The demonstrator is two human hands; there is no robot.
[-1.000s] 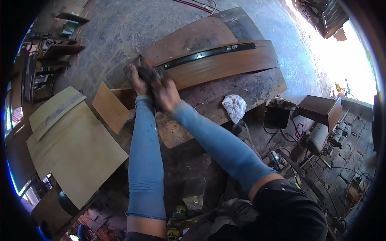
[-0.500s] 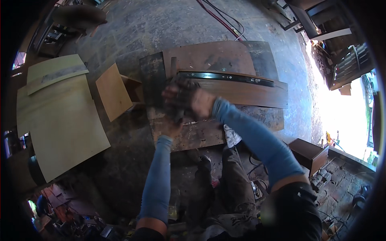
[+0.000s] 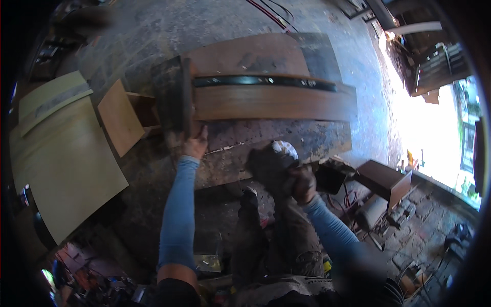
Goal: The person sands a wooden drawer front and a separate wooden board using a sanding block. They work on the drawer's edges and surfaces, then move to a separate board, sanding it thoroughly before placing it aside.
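Observation:
A brown drawer-side board [image 3: 276,104] with a dark metal drawer slide [image 3: 255,81] along its far edge lies across a stained work panel [image 3: 327,134]. At its left end a narrow wooden end piece [image 3: 187,97] stands crosswise. My left hand [image 3: 195,146] is closed on the near end of that piece, thumb along its right side. Lower and to the right, my right hand [image 3: 305,184] grips a dark, bulky hand tool [image 3: 271,165]; motion blurs it, so its kind is unclear. The tool is apart from the board and partly covers a white shoe-like shape [image 3: 284,148].
Pale panels [image 3: 71,153] lean at the left, beside a small open wooden box [image 3: 123,117]. A brown box [image 3: 384,179] stands at the right near a grey cylinder [image 3: 372,211] and red hoses [image 3: 348,199]. Cables [image 3: 271,13] cross the far floor.
My right hand has swung right and toward me with the dark tool, away from the board's left end. My left hand now shows clearly at the end piece. The view has shifted.

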